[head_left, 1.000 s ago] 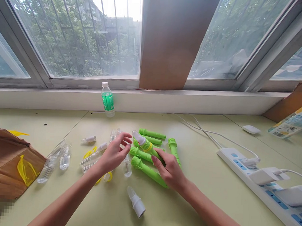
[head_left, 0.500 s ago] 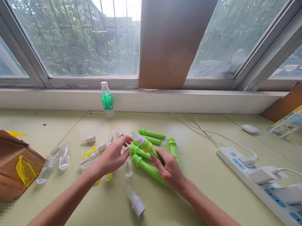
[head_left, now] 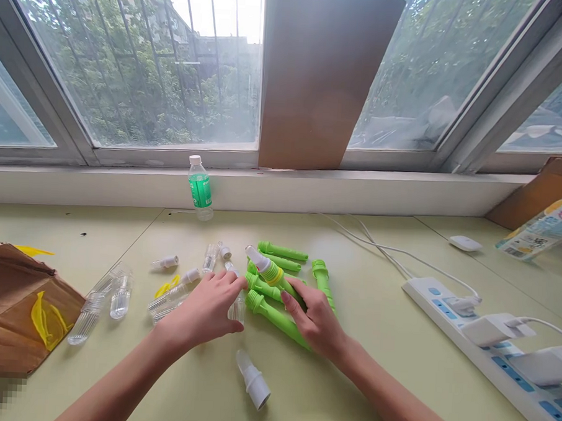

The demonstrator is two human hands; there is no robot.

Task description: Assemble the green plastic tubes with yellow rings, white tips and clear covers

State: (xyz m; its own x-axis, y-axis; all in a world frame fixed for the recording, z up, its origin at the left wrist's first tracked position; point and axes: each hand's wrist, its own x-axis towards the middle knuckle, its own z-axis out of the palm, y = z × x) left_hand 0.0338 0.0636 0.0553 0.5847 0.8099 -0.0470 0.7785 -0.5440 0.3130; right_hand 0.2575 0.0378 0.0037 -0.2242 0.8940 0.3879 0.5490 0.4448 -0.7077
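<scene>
My right hand (head_left: 317, 316) is wrapped round a green plastic flashlight-like tube (head_left: 274, 273) with a threaded end, a yellow ring and a white clear-tipped insert (head_left: 257, 258) pointing up and left. Several similar green tubes (head_left: 276, 319) lie under and around it. My left hand (head_left: 205, 306) is open, thumb and fingers apart, just over a clear ribbed tube (head_left: 236, 309); whether it touches it I cannot tell. More clear ribbed tubes (head_left: 168, 302) and a yellow ring (head_left: 166, 286) lie beside it. A white insert (head_left: 255, 383) rests in front of both hands.
To the left are a brown paper bag (head_left: 16, 310) with yellow rings and clear tubes (head_left: 121, 295). A green-labelled bottle (head_left: 200, 191) stands by the sill. On the right, a power strip (head_left: 480, 343) with chargers and white cables (head_left: 391, 245) lies across the table.
My left hand has moved down from near the white insert's tip toward the clear tube, its fingers turned downward. My right hand keeps holding the green tube in nearly the same place.
</scene>
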